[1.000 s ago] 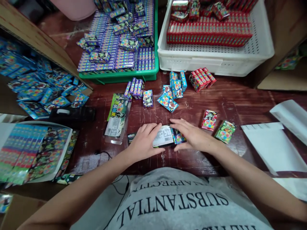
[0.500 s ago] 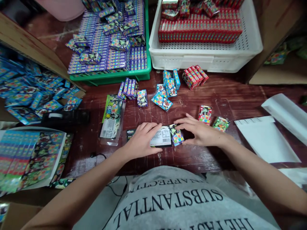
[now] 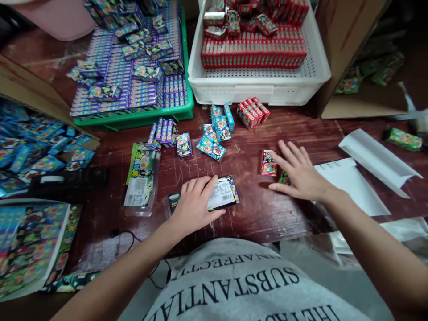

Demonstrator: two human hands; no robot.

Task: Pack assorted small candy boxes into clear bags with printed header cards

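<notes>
My left hand (image 3: 194,203) rests across a flat plastic pouch (image 3: 222,193) with a black printed face and a white barcode label, its thumb at the near edge and fingers over the top. A purple candy box (image 3: 235,192) shows only as a strip at the pouch's right end. Fingers spread, my right hand (image 3: 299,174) hovers over or touches a small green box (image 3: 284,179), mostly hidden beneath it. Just left of those fingers lies a red box (image 3: 269,162). Another printed pouch (image 3: 140,178) lies to the left.
Beyond my hands sit purple boxes (image 3: 163,133), blue boxes (image 3: 211,147) and red boxes (image 3: 253,113). Behind them stand a green crate (image 3: 133,121) and a white basket (image 3: 257,91). White paper sheets (image 3: 351,187) lie right; a heap of blue boxes (image 3: 40,156) is left.
My right hand has left the purple box and moved right to the green one. The purple box now lies mostly hidden at the pouch's end. The camera view has shifted.
</notes>
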